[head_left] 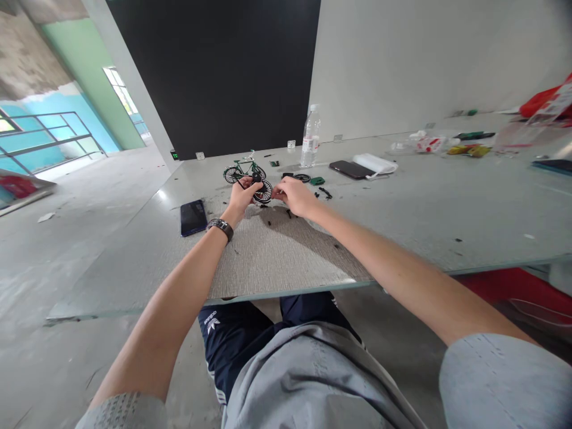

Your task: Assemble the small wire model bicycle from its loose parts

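My left hand point(242, 193) is closed on a small black spoked model wheel point(264, 191) with dark parts joined to it. At the wheel's right edge, the fingertips of my right hand point(292, 195) are pinched together; whatever they hold is too small to make out. Just behind my left hand stands a green model bicycle point(243, 170) with black wheels. To the right of it lie another black wheel point(302, 178) and a green part point(317, 180). Small black pieces point(325, 193) are scattered about both hands.
A dark phone point(193, 218) lies left of my hands. Farther back stand a clear water bottle point(310, 137), a black phone point(351, 170) and a white folded item point(374, 165). Plastic wrappers point(469, 150) lie at the right. The glass table's front edge point(290, 292) is near my lap.
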Demonstrator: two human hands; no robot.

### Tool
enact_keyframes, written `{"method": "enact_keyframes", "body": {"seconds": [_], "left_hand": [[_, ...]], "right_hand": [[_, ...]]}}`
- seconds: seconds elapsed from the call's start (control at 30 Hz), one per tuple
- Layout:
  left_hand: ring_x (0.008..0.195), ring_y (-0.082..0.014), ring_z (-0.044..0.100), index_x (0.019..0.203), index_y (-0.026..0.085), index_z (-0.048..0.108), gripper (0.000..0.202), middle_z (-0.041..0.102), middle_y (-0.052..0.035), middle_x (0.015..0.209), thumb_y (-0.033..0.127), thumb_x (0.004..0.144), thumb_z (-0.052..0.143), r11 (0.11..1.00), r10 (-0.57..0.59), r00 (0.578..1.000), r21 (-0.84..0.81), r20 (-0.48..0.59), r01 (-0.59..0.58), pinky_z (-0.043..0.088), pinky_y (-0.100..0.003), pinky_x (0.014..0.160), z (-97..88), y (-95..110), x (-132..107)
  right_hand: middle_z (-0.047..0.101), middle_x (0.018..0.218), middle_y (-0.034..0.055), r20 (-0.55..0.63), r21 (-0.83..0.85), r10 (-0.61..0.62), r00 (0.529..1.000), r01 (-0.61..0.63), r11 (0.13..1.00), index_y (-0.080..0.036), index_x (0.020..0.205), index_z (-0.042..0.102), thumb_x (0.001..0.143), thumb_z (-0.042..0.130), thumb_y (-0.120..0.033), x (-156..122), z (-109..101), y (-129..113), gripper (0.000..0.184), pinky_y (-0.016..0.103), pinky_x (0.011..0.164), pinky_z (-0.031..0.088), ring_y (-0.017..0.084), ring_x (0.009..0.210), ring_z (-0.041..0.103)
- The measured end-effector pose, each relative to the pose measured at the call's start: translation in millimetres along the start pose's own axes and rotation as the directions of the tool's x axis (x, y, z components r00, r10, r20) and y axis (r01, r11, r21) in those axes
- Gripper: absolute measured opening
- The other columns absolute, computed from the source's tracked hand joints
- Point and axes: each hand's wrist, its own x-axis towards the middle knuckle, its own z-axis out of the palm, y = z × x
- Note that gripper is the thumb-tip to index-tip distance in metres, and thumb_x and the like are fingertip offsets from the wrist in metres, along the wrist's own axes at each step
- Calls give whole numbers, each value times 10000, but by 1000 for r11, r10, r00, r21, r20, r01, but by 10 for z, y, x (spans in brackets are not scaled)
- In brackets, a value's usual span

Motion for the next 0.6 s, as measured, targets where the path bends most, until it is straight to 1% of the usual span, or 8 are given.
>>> {"method": "enact_keyframes", "body": {"seconds": [0.07, 0.13, 0.3, 0.4, 0.5, 0.6], "left_hand": [[616, -88, 585, 892, 206, 588, 254, 555, 56, 744, 138, 856, 830, 1000, -3, 1000, 6, -1, 3, 430, -197, 519, 2, 1, -4], [611, -87, 577, 876, 210, 578, 261, 545, 55, 737, 147, 859, 831, 1000, 1, 1000, 16, 13, -2, 413, -195, 505, 0, -1, -4], [596, -89, 573, 852, 211, 565, 281, 547, 53, 727, 145, 851, 838, 1000, 11, 999, 19, 41, -12, 434, -205, 502, 2, -11, -8], [595, -86, 583, 871, 199, 582, 244, 578, 43, 737, 135, 873, 818, 998, 15, 998, 52, 62, -19, 436, -202, 496, 15, -14, -25], [586, -79, 585, 867, 186, 605, 208, 611, 30, 757, 119, 892, 800, 996, 23, 997, 86, 73, -30, 440, -201, 499, 27, -7, -47], [583, -87, 597, 850, 181, 618, 197, 627, 20, 762, 101, 903, 790, 996, 31, 997, 82, 75, -37, 444, -213, 500, 34, 15, -64]], "right_hand": [[741, 1054, 144, -8, -16, -19, 1000, 19, 1000, -201, 934, 777, 1001, 590, -241, -10, -5, -21, 203, 374, 895, 509, 268, 957, 679], [757, 1032, 132, -2, 9, -24, 1000, 24, 1000, -211, 948, 764, 1010, 598, -249, -10, -8, -35, 182, 380, 900, 503, 278, 971, 682], [809, 1014, 112, 25, 50, -23, 999, 21, 999, -217, 915, 744, 991, 654, -239, 5, 10, -39, 120, 382, 886, 507, 275, 952, 709], [818, 1000, 115, 36, 52, -26, 999, 24, 998, -209, 901, 745, 979, 681, -232, 2, 33, -34, 103, 380, 859, 511, 271, 926, 717], [820, 969, 100, 51, 60, -6, 999, 3, 998, -215, 898, 748, 971, 703, -246, 0, 51, -27, 91, 380, 848, 519, 261, 879, 718], [818, 940, 88, 41, 81, 15, 999, -18, 997, -214, 914, 752, 970, 703, -247, 3, 59, -22, 82, 375, 845, 523, 251, 852, 722]]}}
